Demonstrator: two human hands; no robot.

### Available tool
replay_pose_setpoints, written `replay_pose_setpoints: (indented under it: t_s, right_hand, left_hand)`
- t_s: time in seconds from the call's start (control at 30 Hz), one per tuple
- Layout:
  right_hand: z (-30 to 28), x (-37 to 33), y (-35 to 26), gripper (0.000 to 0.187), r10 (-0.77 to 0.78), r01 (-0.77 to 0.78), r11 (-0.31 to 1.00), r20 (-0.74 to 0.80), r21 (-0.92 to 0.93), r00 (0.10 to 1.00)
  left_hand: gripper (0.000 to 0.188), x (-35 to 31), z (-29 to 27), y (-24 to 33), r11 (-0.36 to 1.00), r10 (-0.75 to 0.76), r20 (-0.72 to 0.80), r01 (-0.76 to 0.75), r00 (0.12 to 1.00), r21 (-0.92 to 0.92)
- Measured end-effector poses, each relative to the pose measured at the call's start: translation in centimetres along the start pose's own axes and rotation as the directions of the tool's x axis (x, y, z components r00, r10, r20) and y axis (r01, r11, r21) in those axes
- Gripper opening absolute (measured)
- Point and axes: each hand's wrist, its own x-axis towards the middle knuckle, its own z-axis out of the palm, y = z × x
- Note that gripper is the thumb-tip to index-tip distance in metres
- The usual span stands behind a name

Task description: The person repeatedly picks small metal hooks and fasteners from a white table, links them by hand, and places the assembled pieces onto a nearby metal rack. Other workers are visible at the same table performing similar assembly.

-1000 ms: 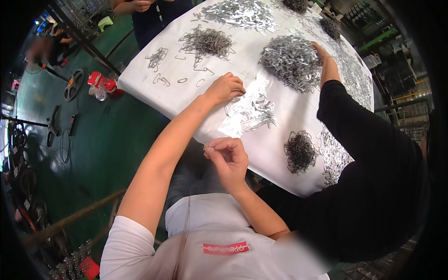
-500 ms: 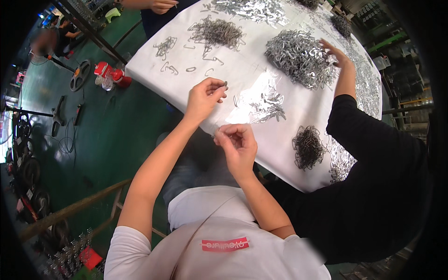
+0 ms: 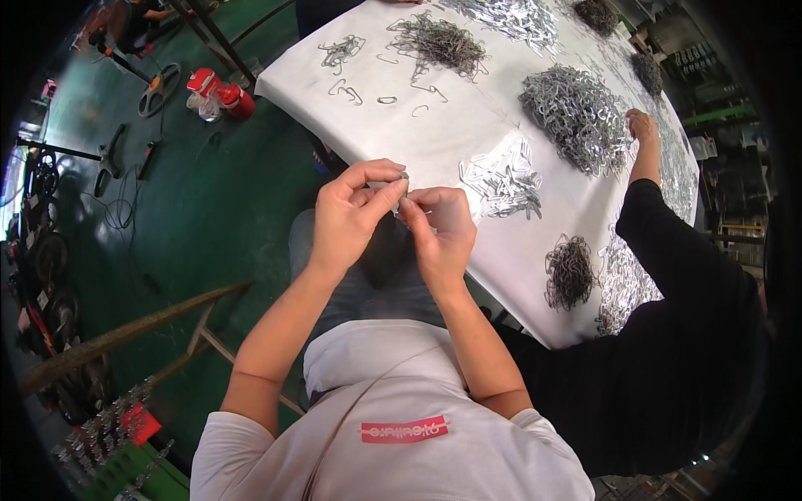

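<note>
Both hands meet near the white table's (image 3: 468,125) edge: left hand (image 3: 351,213) and right hand (image 3: 439,230) pinch one small metal clip (image 3: 404,189) together.

White short-sleeved shirt with a small red chest patch.

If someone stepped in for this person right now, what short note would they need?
Left hand and right hand are raised together off the table edge, fingertips pinching one small metal clip between them.
Nearest supply: a loose bunch of shiny clips on the white table, with a dark wire tangle further right.
A co-worker's hand is at the big silver heap.
The piece is in hand, not set down; the heaps are large.
</note>
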Motion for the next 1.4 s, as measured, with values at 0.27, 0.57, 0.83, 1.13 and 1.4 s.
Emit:
replay_pose_setpoints:
  t_s: [0.27, 0.57, 0.83, 1.13, 1.4]
  right_hand:
    - [-1.6, 3.7, 1.9, 0.018, -0.267, 0.266, 0.859, 0.06, -0.437, 0.962]
    - [-3.0, 23.6, 9.2, 0.02, 0.246, 0.007, 0.311, 0.087, -0.95, 0.965]
    - [-3.3, 20.0, 8.3, 0.012, 0.015, 0.106, 0.675, 0.157, -0.73, 0.987]
    - [-2.7, 4.0, -3.2, 0.033, 0.36, -0.39, 0.91, 0.203, 0.138, 0.911]
    - [-1.7, 1.1, -4.2, 0.029, 0.399, -0.424, 0.87, 0.144, 0.252, 0.906]
  left_hand:
    - [0.01, -0.2, -0.9, -1.7, 0.967, 0.217, -0.097, -0.2, 0.971, 0.156]
    - [0.01, -1.1, -1.3, -1.9, 0.946, 0.244, -0.13, -0.207, 0.961, 0.249]
    - [0.011, -2.1, -1.0, -2.0, 0.908, 0.294, -0.104, -0.244, 0.95, 0.34]
    - [0.011, -3.2, -0.2, -1.9, 0.873, 0.319, -0.046, -0.275, 0.947, 0.403]
    - [0.013, -3.7, 0.5, -0.9, 0.841, 0.366, -0.072, -0.297, 0.928, 0.452]
